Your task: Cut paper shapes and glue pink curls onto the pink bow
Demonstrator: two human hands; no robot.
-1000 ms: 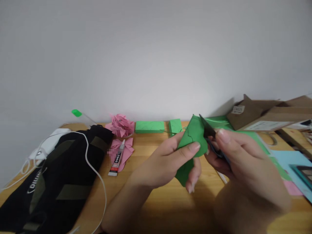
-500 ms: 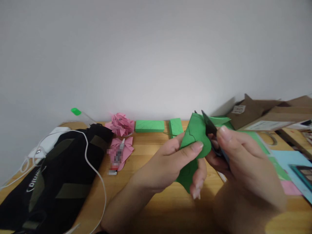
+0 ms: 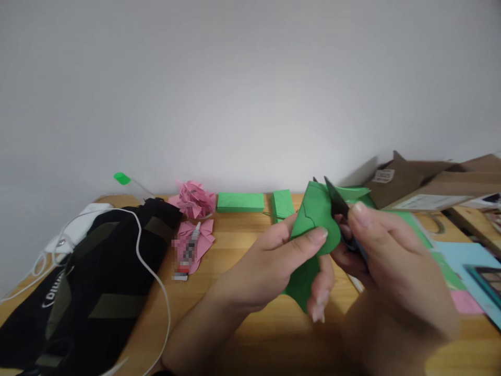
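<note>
My left hand (image 3: pixel 285 256) pinches a piece of green paper (image 3: pixel 315 209), the thumb pressed on its front. A dark curved line is drawn on the paper, and its right edge is rounded in lobes. In my right hand (image 3: pixel 391 250) is a pair of scissors (image 3: pixel 335 198) with dark blades pointing up, right beside the paper's cut edge. The scissors' handles are mostly hidden by my fingers. A lower part of the green paper hangs beneath my left hand, between its fingers.
Behind my hands lie green paper blocks (image 3: pixel 240 202), a pink paper flower (image 3: pixel 195 199) and a glue tube (image 3: pixel 191 248) on pink paper. A black bag (image 3: pixel 113 282) with a white cable (image 3: pixel 139 235) covers the left side. On the right stand a cardboard box (image 3: pixel 426 180) and blue paper (image 3: pixel 465 253).
Almost nothing differs. My left hand and the green paper have shifted very slightly to the right; the scissors stay at the paper's edge.
</note>
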